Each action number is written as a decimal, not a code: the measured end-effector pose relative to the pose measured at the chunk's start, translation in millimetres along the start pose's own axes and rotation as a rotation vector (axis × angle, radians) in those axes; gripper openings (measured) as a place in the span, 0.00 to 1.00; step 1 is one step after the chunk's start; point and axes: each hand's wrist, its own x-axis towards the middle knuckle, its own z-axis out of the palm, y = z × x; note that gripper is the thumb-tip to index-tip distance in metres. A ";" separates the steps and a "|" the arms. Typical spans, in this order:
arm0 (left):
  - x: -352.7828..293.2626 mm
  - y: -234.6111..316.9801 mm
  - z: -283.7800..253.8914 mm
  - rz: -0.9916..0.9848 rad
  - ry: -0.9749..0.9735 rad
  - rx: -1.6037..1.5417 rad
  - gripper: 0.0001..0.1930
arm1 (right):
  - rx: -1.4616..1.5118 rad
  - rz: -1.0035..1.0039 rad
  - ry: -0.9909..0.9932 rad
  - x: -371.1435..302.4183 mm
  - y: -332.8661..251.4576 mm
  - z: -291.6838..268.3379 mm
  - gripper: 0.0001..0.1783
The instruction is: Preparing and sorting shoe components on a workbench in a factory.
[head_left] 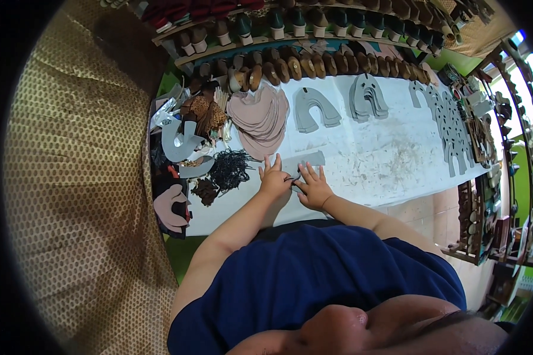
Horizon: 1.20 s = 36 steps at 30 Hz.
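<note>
Both my hands rest on the white-covered table near its front edge, over a flat grey piece [307, 161] that partly shows beyond the fingertips. My left hand [273, 180] lies with fingers spread, its thumb side by a small dark strip [292, 178]. Opposite it, my right hand [315, 187] is also spread, its fingers stretched over the grey piece and its thumb close to the strip. Whether the strip is pressed under the thumbs is too small to tell. Left of my left hand sits a tangle of black cord-like scraps [230, 169].
Beyond the hands lie stacked pinkish cut pieces [260, 118] and grey arch-shaped pieces [315, 109]. More grey pieces [453, 133] lie at the right. Wooden shoe lasts [317, 64] line the back, below a shelf of shoes. A patterned gold curtain [89, 177] hangs at the left.
</note>
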 end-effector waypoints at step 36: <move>20.7 7.8 -5.2 0.101 -0.062 0.140 0.01 | 0.149 -0.056 0.271 -6.4 7.7 9.8 0.19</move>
